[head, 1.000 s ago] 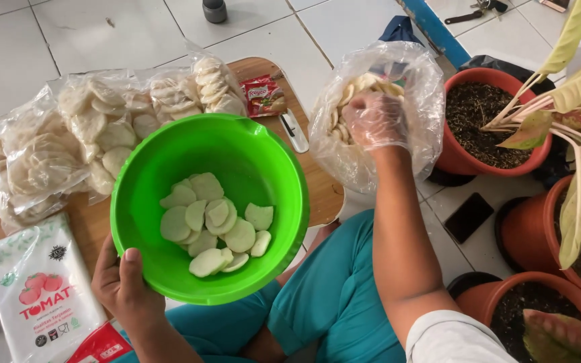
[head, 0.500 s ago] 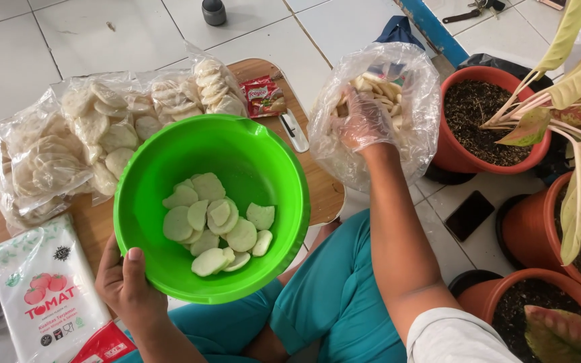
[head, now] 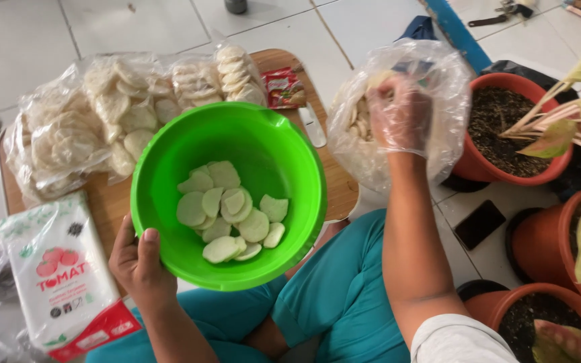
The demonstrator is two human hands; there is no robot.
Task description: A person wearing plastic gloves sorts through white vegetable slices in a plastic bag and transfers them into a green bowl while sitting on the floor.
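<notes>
One white sachet pack (head: 58,269); your left hand (head: 144,272) gripping one green bowl (head: 230,195) by its rim, about a dozen pale crackers (head: 226,212) inside; your gloved right hand (head: 401,114) closed on crackers inside one clear bag (head: 438,134); three terracotta pots (head: 506,128).

Blurring behind clear bag (head: 446,107): right hand's (head: 401,114) fingertips; running off frame below green bowl (head: 226,134): white packet (head: 62,282).

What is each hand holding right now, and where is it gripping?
The left hand holds the green bowl by its near rim, thumb over the edge. The gloved right hand is inside the clear plastic bag; its grip cannot be told.
</notes>
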